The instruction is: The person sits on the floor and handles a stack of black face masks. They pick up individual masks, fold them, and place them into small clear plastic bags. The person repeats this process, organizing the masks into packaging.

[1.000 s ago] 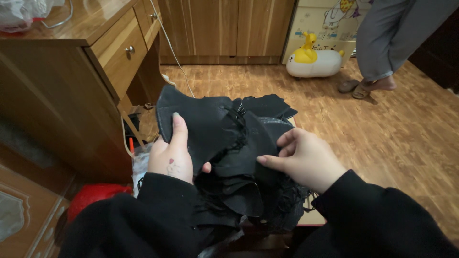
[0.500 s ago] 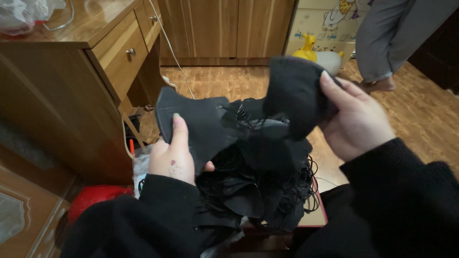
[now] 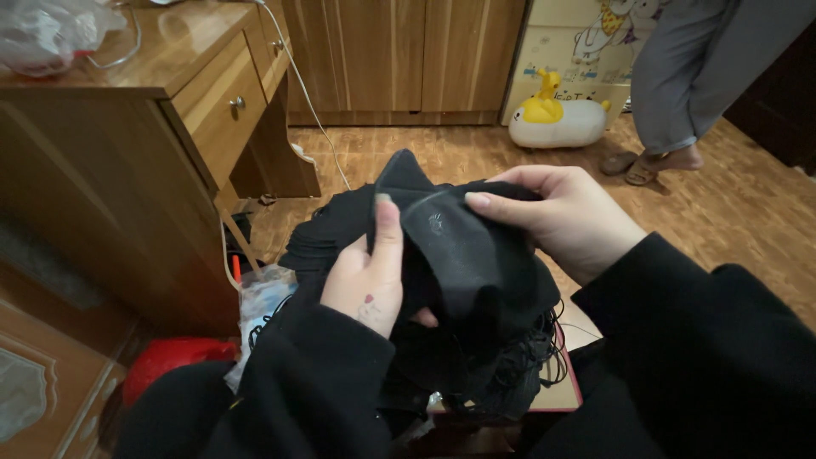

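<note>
A wooden dresser (image 3: pixel 127 144) with a clear plastic bag (image 3: pixel 51 34) on top fills the left edge, a red object (image 3: pixel 174 361) on the floor below it. Left of centre, the left hand (image 3: pixel 367 280) is closed on a black garment (image 3: pixel 463 246), thumb pressed flat up its front; the cloth lies between both hands, its long axis running from a raised corner at upper left down to the right, over a heap of black clothes (image 3: pixel 476 365) on a red-edged box (image 3: pixel 565 395). The right hand (image 3: pixel 557 217) clamps the garment's upper edge from the other side, fingertips nearly meeting the left thumb. Half a second ago the right hand held this piece high and apart; now it is lowered to the left hand. Far right: a yellow duck toy (image 3: pixel 552 115) and a bystander's sandalled feet (image 3: pixel 650 166).
</note>
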